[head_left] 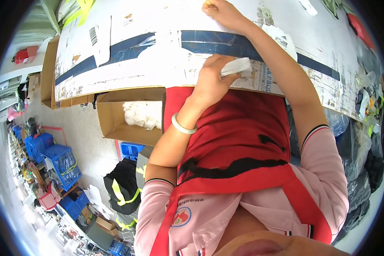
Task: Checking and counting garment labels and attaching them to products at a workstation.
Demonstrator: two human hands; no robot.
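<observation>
My left hand (209, 81), with a pale bangle at the wrist, is closed around a small white folded bundle (237, 67) that looks like paper or thin cloth. It is over the near edge of a worktop covered in white cardboard (128, 79). Farther off, my right hand (226, 16) reaches across the cardboard to the top of the view. Its fingers are curled together, with a yellowish spot at the tips; what they hold, if anything, cannot be made out. An open cardboard box (111, 113) below the worktop's near edge, left of my body, holds white crumpled pieces (143, 114).
Dark blue tape (217, 38) runs across the cardboard. Blue crates (64, 166) stand on the floor to the left, and a black bundle with a yellow-green strap (120, 183) lies nearer. Clear and dark plastic bags (356, 170) crowd the right side.
</observation>
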